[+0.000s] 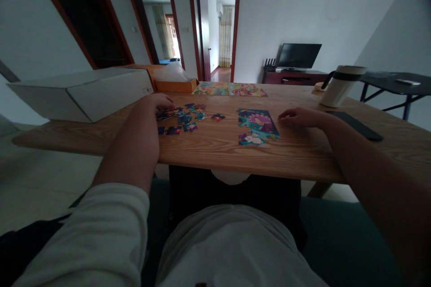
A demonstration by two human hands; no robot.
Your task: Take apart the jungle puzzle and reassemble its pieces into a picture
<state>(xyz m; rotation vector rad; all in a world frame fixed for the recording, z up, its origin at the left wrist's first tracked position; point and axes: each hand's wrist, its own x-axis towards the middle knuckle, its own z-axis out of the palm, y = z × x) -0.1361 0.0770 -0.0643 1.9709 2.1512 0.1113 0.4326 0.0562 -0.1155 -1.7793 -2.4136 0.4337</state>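
Note:
My left hand [159, 100] is at the left end of a heap of loose jigsaw pieces [188, 114]. Its fingers stretch over the heap, with the undersides hidden, and I see no piece held. To the right lies a partly joined jigsaw puzzle [256, 122] with a purple and teal picture. A white rabbit shows in its lower left part, and its lower right edge is uneven. One single piece [218, 117] lies between heap and puzzle. Just right of the puzzle, my right hand [298, 117] rests on the table, fingers loosely bent and apart, apparently holding nothing.
Two colourful picture sheets [230, 89] lie at the wooden table's [202, 152] far edge. A white box [77, 92] and an orange box [177, 85] with clear plastic stand left. On the right are a cream mug [341, 87] and a dark flat phone-like object [355, 125].

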